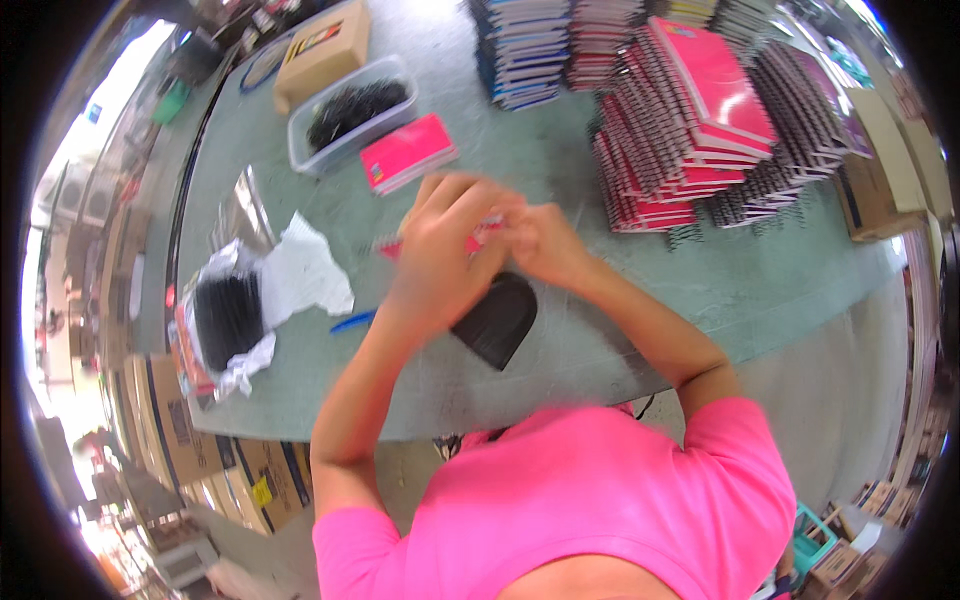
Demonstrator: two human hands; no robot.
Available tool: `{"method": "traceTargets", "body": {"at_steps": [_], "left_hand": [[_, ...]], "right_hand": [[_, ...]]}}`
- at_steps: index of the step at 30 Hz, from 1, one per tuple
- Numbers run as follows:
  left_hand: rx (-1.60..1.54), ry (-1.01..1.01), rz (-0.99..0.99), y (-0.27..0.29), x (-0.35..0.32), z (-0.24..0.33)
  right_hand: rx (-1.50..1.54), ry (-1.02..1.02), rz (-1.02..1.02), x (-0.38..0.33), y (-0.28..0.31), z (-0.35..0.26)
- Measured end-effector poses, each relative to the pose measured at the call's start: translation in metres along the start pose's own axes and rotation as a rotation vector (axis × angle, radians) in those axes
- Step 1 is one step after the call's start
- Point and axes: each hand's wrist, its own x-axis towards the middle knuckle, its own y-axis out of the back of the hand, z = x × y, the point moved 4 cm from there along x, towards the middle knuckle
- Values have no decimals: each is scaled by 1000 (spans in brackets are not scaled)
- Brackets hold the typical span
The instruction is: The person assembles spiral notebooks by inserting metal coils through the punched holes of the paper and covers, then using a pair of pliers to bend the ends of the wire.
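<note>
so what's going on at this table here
A person in a pink shirt has a small pink-covered booklet in their left hand, with the right hand close against it; blur hides the exact fingerwork. Just below the hands lies a black, round-ended flat object. Beyond them sit more pink booklets beside a translucent plastic tub of black pieces, while red-covered spiral notebooks are piled to the right.

Workshop, large grey-green worktable (pixel 780 290), piles of spiral-bound notebooks (pixel 715 85), translucent tub (pixel 298 148) of black parts (pixel 352 112), cardboard cartons (pixel 165 410) around
</note>
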Motion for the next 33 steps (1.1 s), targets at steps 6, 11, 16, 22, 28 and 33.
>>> {"method": "traceTargets", "body": {"at_steps": [6,11,16,22,28,33], "left_hand": [[-1323,-253,-236,86,-23,126],[-1683,-280,-17,85,-28,138],[-1246,-262,107,78,-42,110],[-227,198,204,126,-98,117],[253,-283,525,152,-89,133],[170,-172,613,152,-93,127]], "right_hand": [[-58,-42,-136,19,56,-74],[-404,354,555,13,168,-151],[-874,-140,234,14,198,-111],[-925,251,428,11,175,-130],[-474,311,-163,86,19,-56],[-624,346,-253,139,-61,49]]}}
